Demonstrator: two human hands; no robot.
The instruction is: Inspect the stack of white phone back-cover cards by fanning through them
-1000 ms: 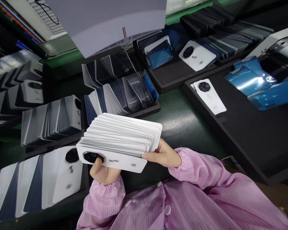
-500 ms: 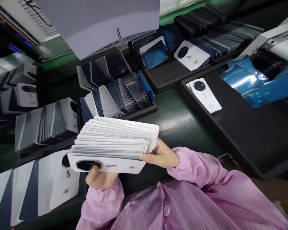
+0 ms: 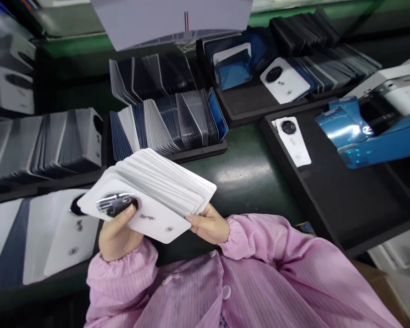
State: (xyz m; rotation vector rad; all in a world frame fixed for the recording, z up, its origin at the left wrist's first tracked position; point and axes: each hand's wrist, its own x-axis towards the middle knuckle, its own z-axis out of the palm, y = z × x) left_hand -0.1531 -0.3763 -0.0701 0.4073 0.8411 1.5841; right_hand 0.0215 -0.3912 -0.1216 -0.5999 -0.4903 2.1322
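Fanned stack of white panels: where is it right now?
In the head view, it is left of centre: the fanned stack of white panels is held between the left hand and right hand, just below a packed row of panels.

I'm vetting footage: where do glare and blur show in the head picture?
Head view, right: glare on the blue film; head view, near centre: a sheen on the green table and highlights on the lens of the held panel; head view, upper left: panels look blurred.
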